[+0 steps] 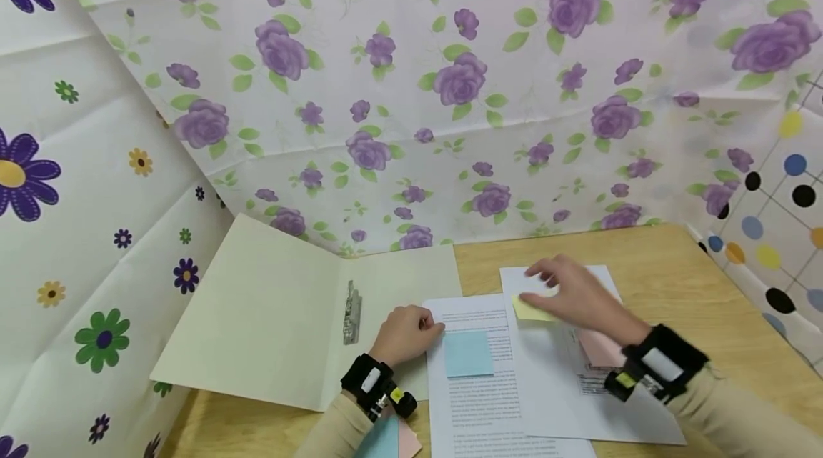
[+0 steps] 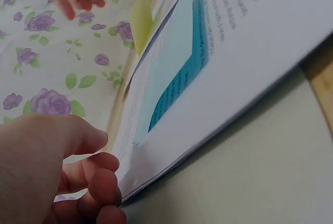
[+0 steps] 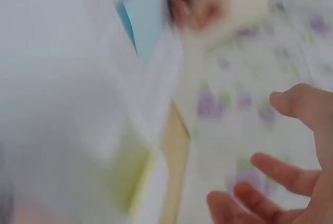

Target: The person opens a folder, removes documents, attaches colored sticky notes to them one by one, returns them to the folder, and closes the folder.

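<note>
My left hand (image 1: 403, 335) rests at the left edge of a printed sheet (image 1: 476, 408), its fingers loosely curled; in the left wrist view the fingertips (image 2: 106, 182) meet the paper's edge. A light blue sticky note (image 1: 469, 354) lies on that sheet, its lower end lifted in the left wrist view. My right hand (image 1: 575, 295) hovers over a yellow sticky note (image 1: 529, 311) on a second, mostly white sheet (image 1: 546, 386). Its thumb and fingers are spread apart, with nothing between them in the right wrist view. A pink sticky note (image 1: 598, 349) lies partly beneath my right forearm.
An open cream folder (image 1: 257, 315) with a metal clip (image 1: 351, 314) lies on the left of the wooden table (image 1: 675, 279). Blue (image 1: 379, 440) and pink notes (image 1: 408, 440) sit below my left wrist. Flower-patterned sheeting (image 1: 386, 86) stands behind the table.
</note>
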### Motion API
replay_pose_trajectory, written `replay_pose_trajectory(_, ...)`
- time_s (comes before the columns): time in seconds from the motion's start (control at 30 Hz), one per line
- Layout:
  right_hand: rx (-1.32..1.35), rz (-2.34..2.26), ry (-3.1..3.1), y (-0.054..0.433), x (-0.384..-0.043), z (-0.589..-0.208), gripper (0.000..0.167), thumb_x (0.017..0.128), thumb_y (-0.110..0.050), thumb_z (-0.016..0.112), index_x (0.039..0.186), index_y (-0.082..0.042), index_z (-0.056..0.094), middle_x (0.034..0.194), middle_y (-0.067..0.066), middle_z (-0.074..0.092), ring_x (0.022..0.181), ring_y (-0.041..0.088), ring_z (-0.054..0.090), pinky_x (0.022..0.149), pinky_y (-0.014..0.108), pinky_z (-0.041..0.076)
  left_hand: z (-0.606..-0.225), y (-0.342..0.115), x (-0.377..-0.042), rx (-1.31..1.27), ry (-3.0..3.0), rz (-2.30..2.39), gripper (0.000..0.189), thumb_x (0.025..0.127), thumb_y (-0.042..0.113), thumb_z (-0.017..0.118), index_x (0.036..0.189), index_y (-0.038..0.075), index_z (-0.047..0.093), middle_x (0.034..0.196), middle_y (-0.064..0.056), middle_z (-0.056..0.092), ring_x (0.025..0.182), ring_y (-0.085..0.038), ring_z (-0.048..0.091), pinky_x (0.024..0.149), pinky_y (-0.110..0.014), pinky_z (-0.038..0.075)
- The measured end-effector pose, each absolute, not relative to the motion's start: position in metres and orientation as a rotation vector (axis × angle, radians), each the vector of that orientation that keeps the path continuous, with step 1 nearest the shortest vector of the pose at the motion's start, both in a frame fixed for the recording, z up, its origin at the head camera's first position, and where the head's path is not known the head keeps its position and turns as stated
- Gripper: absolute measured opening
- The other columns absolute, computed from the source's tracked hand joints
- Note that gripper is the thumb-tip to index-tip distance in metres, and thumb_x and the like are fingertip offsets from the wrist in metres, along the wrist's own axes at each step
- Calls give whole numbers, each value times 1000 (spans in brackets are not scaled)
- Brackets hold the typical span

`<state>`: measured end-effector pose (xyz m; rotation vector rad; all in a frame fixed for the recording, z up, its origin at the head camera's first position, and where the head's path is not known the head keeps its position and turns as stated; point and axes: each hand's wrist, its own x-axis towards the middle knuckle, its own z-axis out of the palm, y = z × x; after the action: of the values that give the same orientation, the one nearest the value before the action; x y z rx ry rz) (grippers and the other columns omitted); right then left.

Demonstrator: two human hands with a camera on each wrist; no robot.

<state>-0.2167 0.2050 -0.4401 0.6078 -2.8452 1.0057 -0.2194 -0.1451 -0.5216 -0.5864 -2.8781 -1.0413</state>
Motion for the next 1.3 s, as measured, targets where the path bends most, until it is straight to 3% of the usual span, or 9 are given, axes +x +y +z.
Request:
replay_pose_trajectory(0.1, 442, 1019, -2943, 249, -227, -437, 62, 103, -39, 82, 145, 4, 67, 136, 33, 70, 115, 45, 73, 89, 54, 64, -514, -147, -216, -580, -2871, -1082, 41, 107, 30, 71, 68, 19, 61, 61, 12, 46, 56, -7, 43, 55, -23, 32)
replay_pose_trajectory(0.23, 238, 1033, -3105, 305, -229, -443, 79, 109, -51, 73, 158, 7, 52, 142, 41, 62, 118, 50, 69, 85, 48, 61, -497, -154, -211, -468, -2940, -1105, 42, 110, 26, 66, 69, 18, 64, 62, 11, 50, 57, -6, 43, 58, -22, 33)
replay_pose_trajectory(0.47, 24, 1065, -3226, 371, -220, -463, 95, 111, -56, 65, 163, 18, 35, 136, 48, 60, 99, 35, 74, 78, 44, 62, -475, -183, -203, -253, -2940, -1139, 42, 114, 19, 50, 81, 11, 75, 64, 0, 65, 59, -14, 52, 61, -27, 38)
replay_pose_trajectory(0.6, -58, 1209, -3211, 388, -217, -472, 97, 114, -56, 61, 165, 21, 28, 135, 47, 61, 95, 28, 75, 78, 42, 65, -473, -194, -198, -215, -2961, -1085, 37, 110, 18, 52, 83, 12, 76, 66, 1, 68, 61, -13, 55, 60, -28, 39)
replay_pose_trajectory(0.73, -84, 1316, -3249, 388, -220, -483, 97, 114, -54, 61, 163, 23, 29, 115, 32, 69, 83, 20, 69, 72, 36, 61, -477, -197, -196, -265, -2975, -962, 25, 103, 18, 63, 84, 14, 78, 70, 3, 70, 61, -9, 54, 57, -25, 40)
replay_pose_trajectory(0.9, -103, 1414, -3283, 381, -220, -493, 93, 114, -52, 62, 161, 23, 35, 124, 36, 67, 67, 16, 58, 65, 33, 52, -486, -199, -192, -271, -2991, -892, 15, 99, 19, 73, 87, 15, 81, 74, 4, 71, 64, -6, 55, 58, -24, 43)
replay_pose_trajectory(1.07, -84, 1346, -3277, 372, -223, -494, 87, 114, -49, 62, 158, 23, 42, 117, 29, 70, 68, 17, 58, 64, 32, 48, -488, -200, -187, -329, -2946, -959, 15, 98, 20, 74, 87, 13, 82, 73, 4, 71, 63, -6, 56, 57, -26, 44)
replay_pose_trajectory(1.2, -6, 1279, -3256, 358, -221, -497, 81, 109, -43, 73, 153, 21, 48, 111, 28, 70, 69, 19, 61, 63, 32, 50, -497, -200, -185, -453, -2914, -1007, 21, 101, 23, 69, 86, 15, 83, 67, 10, 70, 58, -5, 55, 56, -26, 41)
replay_pose_trajectory(1.3, 48, 1223, -3239, 345, -218, -500, 80, 101, -37, 83, 151, 17, 50, 97, 18, 67, 68, 20, 62, 61, 31, 48, -499, -194, -183, -444, -2960, -1016, 21, 101, 23, 70, 85, 17, 83, 64, 11, 71, 56, -5, 55, 54, -24, 39)
